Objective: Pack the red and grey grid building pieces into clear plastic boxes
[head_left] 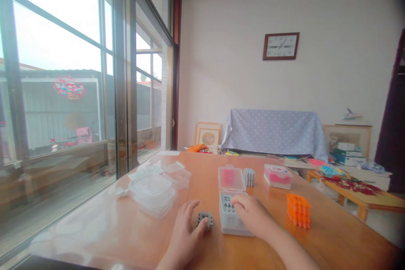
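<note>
My left hand point(186, 228) rests on the table with its fingers stretched out and apart. Its thumb lies over a small grey interlocking plastic block point(209, 218), while the other fingers stay left of it. My right hand point(249, 211) reaches into a clear plastic box point(236, 228) with its lid point(231, 178) folded back. Its fingers are closed together at grey interlocking pieces point(227, 204) inside. The fingertips partly hide what they grip. Behind the box stands a stack of grey pieces point(249, 177). An orange stack of similar pieces point(298, 211) stands to the right.
Clear empty plastic containers point(152, 190) lie at the left of the wooden table point(202, 164). A closed box with pink contents point(278, 177) sits at the back right. Large windows point(63, 71) border the left side. A low bench point(363, 194) holds cloths beyond the table.
</note>
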Available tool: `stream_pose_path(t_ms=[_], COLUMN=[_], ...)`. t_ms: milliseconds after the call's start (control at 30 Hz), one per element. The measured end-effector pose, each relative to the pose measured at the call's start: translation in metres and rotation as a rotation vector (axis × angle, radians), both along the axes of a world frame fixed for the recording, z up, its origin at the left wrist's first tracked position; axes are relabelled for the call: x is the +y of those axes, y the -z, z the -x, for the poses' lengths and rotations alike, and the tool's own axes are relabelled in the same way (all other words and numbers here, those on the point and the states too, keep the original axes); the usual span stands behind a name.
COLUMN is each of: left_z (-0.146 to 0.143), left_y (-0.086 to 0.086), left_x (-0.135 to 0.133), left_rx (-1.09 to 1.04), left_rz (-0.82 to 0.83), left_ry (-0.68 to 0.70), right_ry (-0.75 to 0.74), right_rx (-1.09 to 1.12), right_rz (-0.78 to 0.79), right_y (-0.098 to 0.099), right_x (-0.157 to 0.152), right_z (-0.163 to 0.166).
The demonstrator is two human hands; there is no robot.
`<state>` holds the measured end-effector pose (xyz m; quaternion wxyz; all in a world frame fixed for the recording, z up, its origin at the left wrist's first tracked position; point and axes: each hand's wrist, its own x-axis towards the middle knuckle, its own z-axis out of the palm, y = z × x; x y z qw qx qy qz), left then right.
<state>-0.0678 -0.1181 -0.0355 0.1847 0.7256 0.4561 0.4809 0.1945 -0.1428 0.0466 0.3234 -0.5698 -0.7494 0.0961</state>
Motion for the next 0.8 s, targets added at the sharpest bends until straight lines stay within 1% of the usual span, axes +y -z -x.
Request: stream_pose_path(t_ms=[67, 200, 267, 367, 500, 667, 800], left_z=[0.000, 0.000, 0.001, 0.002, 0.000, 0.000, 0.001], left_y=[-0.001, 0.000, 0.002, 0.006, 0.008, 0.004, -0.001], left_x=[0.000, 0.002, 0.005, 0.010, 0.011, 0.008, 0.004], left_rx=[0.000, 0.007, 0.001, -0.024, -0.083, -0.109, -0.007], left_rz=[-0.001, 0.026, 0.050, 0.090, 0.152, 0.204, 0.208], left_ry=[-0.005, -0.038, -0.073, -0.094, -0.027, -0.001, -0.040], right_ry=[0.065, 0.210, 0.243, 0.224, 0.199, 0.184, 0.181], right_rx=[-0.058, -0.235, -0.303, -0.316, -0.291, -0.231, -0.125], right_rz=[0.002, -0.049, -0.050, -0.013, -0.002, -0.097, -0.203], right_y=[-0.005, -0.012, -0.013, -0.012, -0.010, -0.008, -0.001], right_x=[-0.005, -0.015, -0.018, -0.020, -0.023, -0.024, -0.027], right_z=[0.000, 0.001, 0.003, 0.005, 0.006, 0.005, 0.008])
